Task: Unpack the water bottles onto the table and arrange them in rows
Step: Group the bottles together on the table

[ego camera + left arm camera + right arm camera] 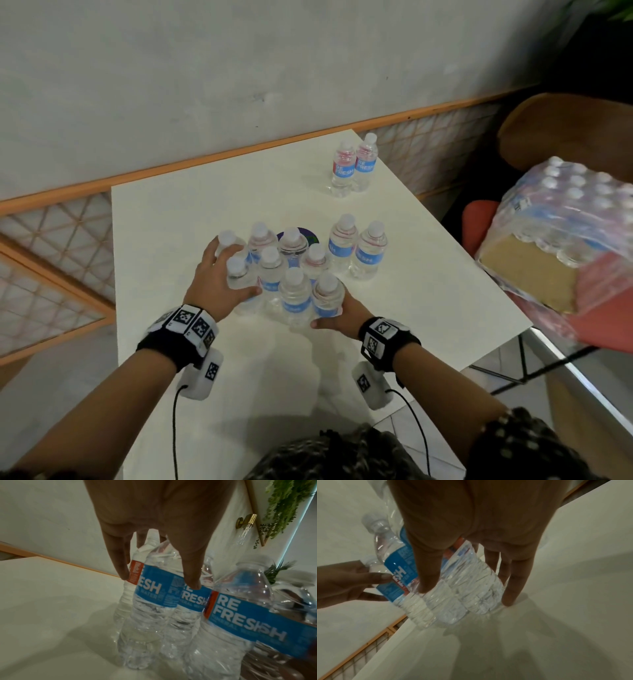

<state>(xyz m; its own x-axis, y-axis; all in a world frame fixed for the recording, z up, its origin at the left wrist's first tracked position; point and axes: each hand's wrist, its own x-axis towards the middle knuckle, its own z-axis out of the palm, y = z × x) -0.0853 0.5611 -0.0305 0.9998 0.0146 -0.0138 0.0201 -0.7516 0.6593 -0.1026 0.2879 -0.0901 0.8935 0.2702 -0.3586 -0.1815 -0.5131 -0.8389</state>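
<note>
Several clear water bottles with blue labels stand bunched in the middle of the white table [164, 226]. My left hand [219, 281] wraps the two leftmost bottles [238, 274], thumb across the front and fingers behind. In the left wrist view, my left hand [154, 513] straddles a labelled bottle [152, 595]. My right hand [342, 315] holds the near right bottle [327, 296] low on its body. The right wrist view shows my right hand [471, 513] with thumb and fingers either side of that bottle [467, 588], one fingertip on the table. Bottles hide most of my fingers from above.
A pair of bottles [354, 164] stands at the far right corner, and another pair [358, 250] just right of the cluster. A shrink-wrapped pack of bottles [561, 219] lies on a red chair to the right. A dark round sticker [310, 234] shows between the bottles.
</note>
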